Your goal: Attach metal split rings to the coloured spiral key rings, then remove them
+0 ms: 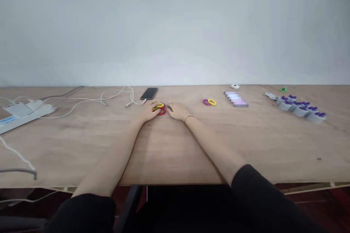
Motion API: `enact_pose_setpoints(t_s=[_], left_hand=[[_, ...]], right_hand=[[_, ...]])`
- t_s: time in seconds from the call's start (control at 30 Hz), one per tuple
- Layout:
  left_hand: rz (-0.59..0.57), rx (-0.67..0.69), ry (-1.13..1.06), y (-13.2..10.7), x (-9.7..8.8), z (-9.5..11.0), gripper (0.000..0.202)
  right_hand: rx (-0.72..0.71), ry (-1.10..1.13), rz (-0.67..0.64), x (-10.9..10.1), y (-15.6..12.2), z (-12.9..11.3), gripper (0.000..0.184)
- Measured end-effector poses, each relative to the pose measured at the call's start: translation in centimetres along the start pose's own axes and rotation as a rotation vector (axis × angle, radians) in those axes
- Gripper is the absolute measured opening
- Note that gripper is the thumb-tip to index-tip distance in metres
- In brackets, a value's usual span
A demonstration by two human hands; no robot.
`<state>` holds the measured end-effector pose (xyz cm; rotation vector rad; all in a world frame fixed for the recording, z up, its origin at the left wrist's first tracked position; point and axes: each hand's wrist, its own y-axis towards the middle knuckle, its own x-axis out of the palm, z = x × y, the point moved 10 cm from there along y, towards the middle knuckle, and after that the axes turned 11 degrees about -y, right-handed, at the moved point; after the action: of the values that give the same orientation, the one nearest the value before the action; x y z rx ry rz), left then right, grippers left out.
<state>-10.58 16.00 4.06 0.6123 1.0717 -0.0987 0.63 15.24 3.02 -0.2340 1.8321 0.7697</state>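
Bare pale wall [175, 25] is seen behind a long wood table [246, 142]. Both arms are laid on the table, and black sleeves [259, 196] end well above the wrists. A small heap of coil rings [159, 109] in red, yellow, green and purple is found near the middle of the table, just in front of a black phone [149, 93]. The left hand [149, 112] is laid against the left side of the heap, and its fingers [156, 106] are bent low over the rings. The grip looks narrow, but whether a ring is really held cannot be told. The right hand [178, 111] is kept flat and loose just beside the heap, and nothing is seen held in it. A thin dark band [189, 118] is worn on that wrist. Small soft rings like these are best pinched with the fingertips, one at a time, so that the heap is not pushed apart. Two more coil rings [209, 102], one purple and one yellow, are lying further right. Past them, grey cups with purple tops [300, 109] are set in a group. A white cable [117, 95] is running left to a power strip [27, 113].
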Motion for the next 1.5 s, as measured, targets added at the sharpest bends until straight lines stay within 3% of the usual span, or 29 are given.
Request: enact_pose_setpoints(t_s=[0.27,0.4,0.53,0.77,0.97,1.13,1.5], left_hand=[[-0.007,-0.009,0.01,0.0,-0.2,0.2,0.033],[-0.025,-0.016,0.009,-0.1,-0.1,0.1,0.034],[-0.002,-0.002,0.012,-0.1,-0.2,0.0,0.033],[0.003,-0.026,0.03,0.0,0.0,-0.6,0.032],[0.01,-0.003,-0.004,0.0,-0.1,-0.3,0.033],[0.017,0.011,0.011,0.0,-0.3,-0.1,0.033],[-0.02,-0.021,0.038,0.0,0.0,-0.7,0.033]], right_hand=[[0.02,0.03,0.072,-0.8,-0.1,0.4,0.03],[0.145,-0.038,0.143,-2.0,-1.2,1.0,0.027],[0.273,-0.117,0.053,-1.7,-2.8,1.6,0.028],[0.113,-0.149,0.012,-1.7,-3.3,-0.2,0.029],[0.189,-0.155,0.009,-1.8,-3.4,0.6,0.029],[0.121,-0.137,0.01,-1.8,-3.3,0.0,0.028],[0.121,-0.136,0.037,-1.9,-3.3,-0.1,0.027]])
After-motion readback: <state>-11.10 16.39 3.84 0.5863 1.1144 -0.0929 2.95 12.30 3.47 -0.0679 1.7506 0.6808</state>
